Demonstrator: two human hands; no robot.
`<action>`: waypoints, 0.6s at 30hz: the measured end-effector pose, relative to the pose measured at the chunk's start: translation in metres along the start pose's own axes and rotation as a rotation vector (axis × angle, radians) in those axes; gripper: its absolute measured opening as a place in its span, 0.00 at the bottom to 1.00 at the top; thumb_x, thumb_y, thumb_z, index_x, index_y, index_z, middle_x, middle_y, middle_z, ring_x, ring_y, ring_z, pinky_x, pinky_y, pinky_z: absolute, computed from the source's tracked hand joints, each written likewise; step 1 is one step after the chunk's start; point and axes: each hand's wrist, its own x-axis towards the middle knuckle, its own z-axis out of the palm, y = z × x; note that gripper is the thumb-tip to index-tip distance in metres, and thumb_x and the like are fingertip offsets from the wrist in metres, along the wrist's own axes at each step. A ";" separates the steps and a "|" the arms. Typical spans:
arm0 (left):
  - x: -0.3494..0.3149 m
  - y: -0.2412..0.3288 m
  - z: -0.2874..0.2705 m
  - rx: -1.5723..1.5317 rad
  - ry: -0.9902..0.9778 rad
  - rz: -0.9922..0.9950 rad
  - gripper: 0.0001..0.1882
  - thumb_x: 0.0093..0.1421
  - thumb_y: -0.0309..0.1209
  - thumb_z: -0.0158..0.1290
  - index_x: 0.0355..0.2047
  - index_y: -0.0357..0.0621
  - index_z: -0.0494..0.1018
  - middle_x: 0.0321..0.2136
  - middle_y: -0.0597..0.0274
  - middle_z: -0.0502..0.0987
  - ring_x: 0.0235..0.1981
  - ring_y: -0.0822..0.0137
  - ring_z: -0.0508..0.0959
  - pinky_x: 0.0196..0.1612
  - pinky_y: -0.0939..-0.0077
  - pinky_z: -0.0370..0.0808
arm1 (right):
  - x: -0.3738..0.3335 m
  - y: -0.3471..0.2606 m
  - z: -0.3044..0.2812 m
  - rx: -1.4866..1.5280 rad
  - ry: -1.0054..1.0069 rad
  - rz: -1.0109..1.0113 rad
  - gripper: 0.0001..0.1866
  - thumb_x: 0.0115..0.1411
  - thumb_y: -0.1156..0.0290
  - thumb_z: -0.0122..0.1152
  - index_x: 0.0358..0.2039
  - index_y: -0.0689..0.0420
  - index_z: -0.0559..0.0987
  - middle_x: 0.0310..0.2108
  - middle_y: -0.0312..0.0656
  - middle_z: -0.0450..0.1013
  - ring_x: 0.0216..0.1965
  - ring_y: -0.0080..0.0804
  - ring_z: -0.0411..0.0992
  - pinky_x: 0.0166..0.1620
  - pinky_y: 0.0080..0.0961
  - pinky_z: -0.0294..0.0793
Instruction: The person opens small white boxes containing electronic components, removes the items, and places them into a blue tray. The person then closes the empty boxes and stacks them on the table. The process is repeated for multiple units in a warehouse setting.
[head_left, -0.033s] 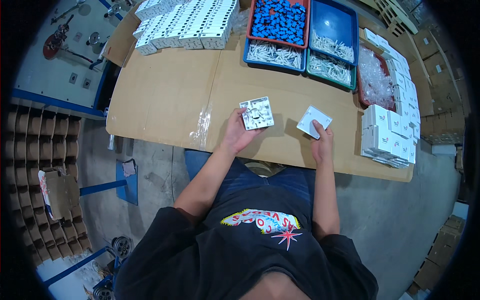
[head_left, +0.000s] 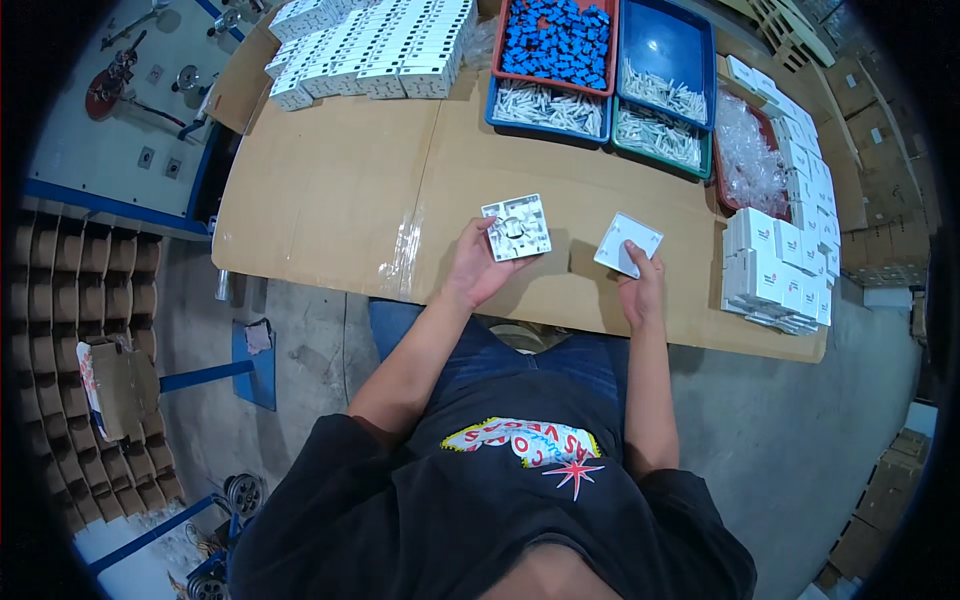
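My left hand point(head_left: 474, 268) grips a square white plastic housing point(head_left: 518, 228) by its left edge and lower corner. The housing's moulded inner side, with a round shape in the middle, is turned up. To the right, my right hand point(head_left: 643, 285) pinches a thinner square white plate point(head_left: 628, 243), its thumb or a finger lying across the face. Both pieces are held above the cardboard-covered table point(head_left: 330, 190), apart from each other. The fingers under the two pieces are hidden.
White boxed units stand in rows point(head_left: 375, 50) at the back left. Behind my hands are a red tray of blue parts point(head_left: 558, 42) and a blue tray of pale slender pieces point(head_left: 550, 108). White boxes point(head_left: 775, 265) are stacked at the right, beside clear plastic bags point(head_left: 748, 160).
The housing in my left hand has shifted very slightly to the right. My right hand and its plate have barely moved.
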 end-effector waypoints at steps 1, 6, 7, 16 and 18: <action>-0.004 0.000 0.008 0.015 -0.074 -0.040 0.35 0.69 0.45 0.45 0.70 0.38 0.58 0.67 0.41 0.65 0.68 0.33 0.63 0.71 0.33 0.56 | -0.005 0.000 0.002 -0.019 -0.024 0.012 0.21 0.67 0.71 0.59 0.59 0.63 0.71 0.52 0.47 0.77 0.52 0.39 0.79 0.53 0.35 0.80; -0.017 -0.003 0.026 -0.150 -0.191 -0.152 0.38 0.71 0.54 0.42 0.71 0.39 0.56 0.68 0.40 0.64 0.69 0.33 0.62 0.70 0.28 0.54 | -0.031 -0.026 0.049 0.022 -0.202 0.024 0.24 0.70 0.70 0.52 0.63 0.68 0.67 0.57 0.56 0.74 0.59 0.51 0.75 0.59 0.42 0.79; -0.018 -0.004 0.027 -0.209 -0.197 -0.174 0.39 0.72 0.56 0.41 0.72 0.39 0.56 0.68 0.40 0.63 0.69 0.33 0.62 0.70 0.28 0.54 | -0.033 -0.027 0.054 0.036 -0.226 0.016 0.23 0.70 0.71 0.52 0.63 0.68 0.68 0.57 0.57 0.74 0.60 0.54 0.74 0.59 0.43 0.79; -0.014 -0.016 0.003 -0.204 -0.129 -0.194 0.38 0.72 0.55 0.38 0.71 0.39 0.56 0.68 0.40 0.64 0.70 0.40 0.63 0.72 0.35 0.55 | -0.042 -0.022 0.069 0.215 -0.377 0.124 0.30 0.77 0.53 0.37 0.70 0.60 0.60 0.62 0.58 0.70 0.58 0.51 0.74 0.58 0.43 0.78; -0.013 -0.018 0.001 -0.196 -0.082 -0.196 0.39 0.71 0.55 0.38 0.71 0.38 0.56 0.68 0.40 0.64 0.69 0.40 0.63 0.72 0.36 0.55 | -0.038 -0.018 0.065 0.169 -0.381 0.120 0.32 0.77 0.48 0.32 0.72 0.54 0.59 0.63 0.57 0.69 0.58 0.49 0.74 0.59 0.41 0.76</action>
